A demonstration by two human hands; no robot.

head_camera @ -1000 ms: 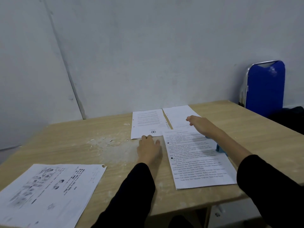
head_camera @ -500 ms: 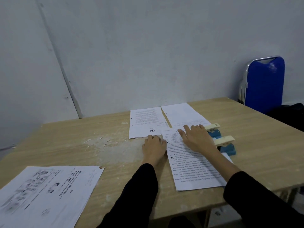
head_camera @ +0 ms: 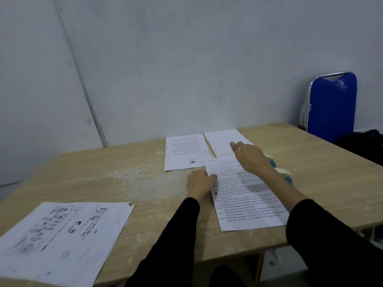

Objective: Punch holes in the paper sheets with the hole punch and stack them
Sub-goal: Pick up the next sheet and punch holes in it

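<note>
1. Head view: Both hands are out over the wooden table (head_camera: 323, 162), and both arms wear black sleeves.
2. The left hand (head_camera: 200, 183) lies on the table with its fingers curled. Its fingertips touch the left edge of the printed sheet (head_camera: 246, 195). It is not holding anything that I can see.
3. The right hand (head_camera: 251, 157) is spread wide and flat, with the fingers straight. It is over the top of the printed sheet and reaches toward the blank sheet (head_camera: 222, 141) behind it. I cannot tell if it touches the paper.
4. The printed sheet lies flat near the front edge of the table, full of lines of text.
5. The hole punch (head_camera: 283, 172) is blue with cream handles. It sits just to the right of the printed sheet, partly hidden by the right arm.
6. Farther back lies a sheet with a round stamp (head_camera: 184, 152), with small holes along its left edge. The blank sheet lies beside it, on its right.
7. A pile of papers with dark pictures (head_camera: 60, 239) lies at the front left of the table, well apart from the hands.
8. A blue folding chair (head_camera: 331, 106) leans on the wall at the right.
</note>
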